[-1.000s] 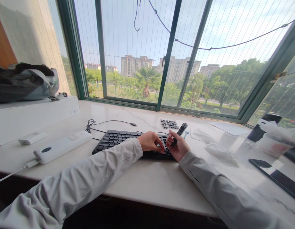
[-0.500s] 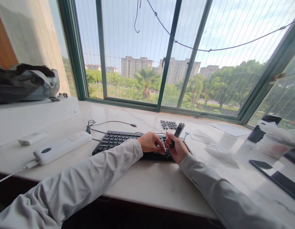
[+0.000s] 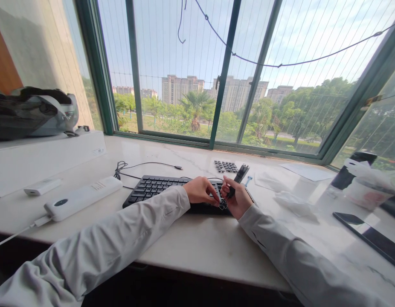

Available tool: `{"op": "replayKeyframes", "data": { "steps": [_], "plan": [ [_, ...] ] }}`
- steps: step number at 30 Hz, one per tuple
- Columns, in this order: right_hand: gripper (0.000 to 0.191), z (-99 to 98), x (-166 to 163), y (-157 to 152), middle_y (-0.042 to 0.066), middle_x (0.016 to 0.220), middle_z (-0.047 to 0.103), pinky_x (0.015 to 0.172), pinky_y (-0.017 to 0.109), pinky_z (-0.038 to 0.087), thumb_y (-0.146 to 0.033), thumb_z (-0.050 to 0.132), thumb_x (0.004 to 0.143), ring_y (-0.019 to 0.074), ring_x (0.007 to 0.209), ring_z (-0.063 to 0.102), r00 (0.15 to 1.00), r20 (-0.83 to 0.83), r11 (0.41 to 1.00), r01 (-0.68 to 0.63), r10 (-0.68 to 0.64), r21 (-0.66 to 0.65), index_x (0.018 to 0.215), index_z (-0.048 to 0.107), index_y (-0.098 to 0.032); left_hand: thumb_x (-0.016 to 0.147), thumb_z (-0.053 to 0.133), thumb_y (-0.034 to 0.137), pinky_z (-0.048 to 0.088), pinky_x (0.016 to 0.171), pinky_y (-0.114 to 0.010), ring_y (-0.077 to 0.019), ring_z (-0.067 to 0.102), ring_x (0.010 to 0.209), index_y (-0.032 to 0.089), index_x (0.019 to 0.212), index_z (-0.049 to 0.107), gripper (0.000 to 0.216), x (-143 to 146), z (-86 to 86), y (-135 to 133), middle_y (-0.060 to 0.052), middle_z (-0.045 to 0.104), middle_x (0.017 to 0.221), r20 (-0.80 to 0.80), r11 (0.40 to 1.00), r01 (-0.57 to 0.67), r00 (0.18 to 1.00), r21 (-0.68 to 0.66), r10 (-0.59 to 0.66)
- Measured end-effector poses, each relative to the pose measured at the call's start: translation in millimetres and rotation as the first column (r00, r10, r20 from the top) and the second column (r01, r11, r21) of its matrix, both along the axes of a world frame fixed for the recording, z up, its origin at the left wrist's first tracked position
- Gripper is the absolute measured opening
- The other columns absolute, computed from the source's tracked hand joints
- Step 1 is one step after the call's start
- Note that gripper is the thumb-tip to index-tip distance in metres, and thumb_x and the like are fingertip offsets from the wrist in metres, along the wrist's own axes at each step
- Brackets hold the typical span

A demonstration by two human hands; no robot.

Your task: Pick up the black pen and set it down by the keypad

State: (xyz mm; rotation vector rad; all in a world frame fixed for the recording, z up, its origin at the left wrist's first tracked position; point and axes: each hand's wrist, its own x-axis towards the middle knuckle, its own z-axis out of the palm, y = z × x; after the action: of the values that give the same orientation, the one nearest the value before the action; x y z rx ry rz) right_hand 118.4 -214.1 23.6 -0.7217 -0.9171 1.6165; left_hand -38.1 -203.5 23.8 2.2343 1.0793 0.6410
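Note:
A black keyboard lies on the white counter, its right part largely behind my hands. My right hand is closed around the black handle of what looks like a keycap puller, its top tilted up and to the right. Thin wire loops show below, over the keyboard's right part. At those wires, the thumb and fingers of my left hand are pinched together; what sits between them is too small to make out. Several loose black keycaps lie in rows behind the keyboard.
To the left are a white power strip, a small white box-shaped device and a coiled black cable. A small blue tool, clear plastic bags and a dark phone-like slab are on the right. A window stands behind.
The view has shifted very slightly. Both hands stay in nearly the same place, with only a small movement of the wire loops at my left fingertips.

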Motion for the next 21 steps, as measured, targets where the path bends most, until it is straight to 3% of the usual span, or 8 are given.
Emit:
{"op": "replayKeyframes", "data": {
  "steps": [5,12,21],
  "plan": [
    [0.034,-1.1,-3,-2,-0.005,0.05,0.038,0.041,0.023,0.03,-0.034,0.077,0.062,0.007,0.046,0.032,1.0,0.015,0.996,0.009,-0.01,0.088,0.056,0.047,-0.018,0.062,0.073,0.045,0.02,0.045,-0.023,-0.0063,0.031,0.046,0.015,0.084,0.078,0.037,1,1.4,-1,0.005,0.04,0.044,-0.016,1.0,0.004,1.0,0.003,-0.004],
    [0.036,-1.7,-3,-2,-0.006,0.05,0.038,0.043,0.022,0.031,-0.038,0.076,0.063,0.0069,0.046,0.034,0.999,0.036,0.994,-0.003,-0.001,0.108,0.057,0.046,-0.019,0.062,0.073,0.043,0.019,0.044,-0.023,-0.0059,0.031,0.045,0.015,0.084,0.078,0.036,1,2.0,-1,0.005,0.042,0.044,-0.009,1.0,0.003,1.0,-0.002,-0.003],
    [0.027,3.7,8,8,-0.005,0.051,0.041,0.042,0.02,0.031,-0.031,0.073,0.064,0.0074,0.047,0.038,0.983,-0.083,0.981,-0.172,0.165,-0.091,0.063,0.049,-0.018,0.064,0.072,0.046,0.02,0.045,-0.022,-0.0061,0.031,0.048,0.014,0.086,0.077,0.04,0,0.0,1,0.002,0.05,0.049,-0.024,1.0,0.015,1.0,-0.019,-0.015]
  ]
}}
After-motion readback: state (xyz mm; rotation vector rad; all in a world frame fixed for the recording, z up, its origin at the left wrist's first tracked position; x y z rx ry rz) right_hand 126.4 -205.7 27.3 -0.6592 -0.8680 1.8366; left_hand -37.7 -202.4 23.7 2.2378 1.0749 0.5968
